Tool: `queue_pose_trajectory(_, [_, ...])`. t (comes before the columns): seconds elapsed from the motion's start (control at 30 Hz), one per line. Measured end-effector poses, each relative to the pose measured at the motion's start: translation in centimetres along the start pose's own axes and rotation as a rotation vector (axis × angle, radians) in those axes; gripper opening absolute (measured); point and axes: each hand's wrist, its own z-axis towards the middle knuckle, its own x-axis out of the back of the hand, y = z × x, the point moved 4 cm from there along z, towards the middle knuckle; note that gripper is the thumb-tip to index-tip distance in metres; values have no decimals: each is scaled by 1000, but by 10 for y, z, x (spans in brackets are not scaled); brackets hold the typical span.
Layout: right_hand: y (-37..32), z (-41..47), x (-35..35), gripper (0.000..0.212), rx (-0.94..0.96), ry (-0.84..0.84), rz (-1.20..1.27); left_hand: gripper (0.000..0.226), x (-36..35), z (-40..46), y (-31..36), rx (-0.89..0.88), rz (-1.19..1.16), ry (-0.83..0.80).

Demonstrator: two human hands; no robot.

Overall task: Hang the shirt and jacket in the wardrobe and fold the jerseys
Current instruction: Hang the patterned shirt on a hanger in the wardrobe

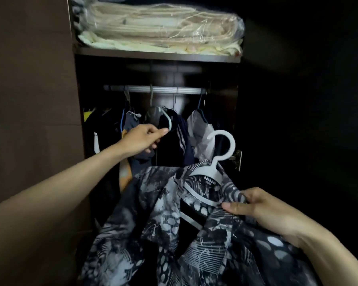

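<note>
Though unhung, shirt under R fingers

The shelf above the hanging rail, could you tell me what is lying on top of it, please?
On the shelf lies a stack of folded pale bedding, partly in clear plastic. Whatever sits behind the stack is hidden.

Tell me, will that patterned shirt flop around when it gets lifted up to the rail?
Probably floppy: the patterned shirt sags in loose folds below the white hanger. It likely feels light, since the right hand holds it by one shoulder. It might slide off if tilted.
</note>
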Motion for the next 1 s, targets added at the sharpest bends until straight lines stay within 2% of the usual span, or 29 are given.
queue_pose_trajectory(0.13, [-4, -24, 2, 23, -55, 69, 92, 53, -13, 52, 1, 171, -67, 104])
queue_pose_trajectory(0.27, [-10, -32, 2, 20, -49, 118, 97, 71, -32, 90, -3, 334, -366, 118])
queue_pose_trajectory(0.37, [-12, -28, -2, 19, -37, 141, 95, 55, -44, 111, -10, 373, -544, 94])
queue_pose_trajectory(0.43, [-9, -20, -2, 18, -35, 172, 102, 39, -45, 120, -18, 352, -574, 172])
queue_pose_trajectory(0.53, [-6, -4, -1, 19, -32, 232, 152, 34, -36, 118, -35, 300, -479, 312])
queue_pose_trajectory(0.7, [-32, 52, -3, 22, 5, 301, 152, 42, 2, 104, -92, 309, -139, 478])
queue_pose_trajectory(0.77, [-49, 89, 1, 20, 66, 381, 77, 42, 12, 107, -111, 303, -122, 463])
queue_pose_trajectory(0.87, [-75, 157, 11, 30, 113, 513, -145, 38, 22, 102, -107, 266, -123, 452])
queue_pose_trajectory(0.93, [-90, 203, 6, 22, 102, 536, -264, 39, 22, 99, -105, 263, -135, 437])
queue_pose_trajectory(1.0, [-99, 246, -5, 25, 78, 529, -298, 39, 18, 98, -107, 265, -140, 419])
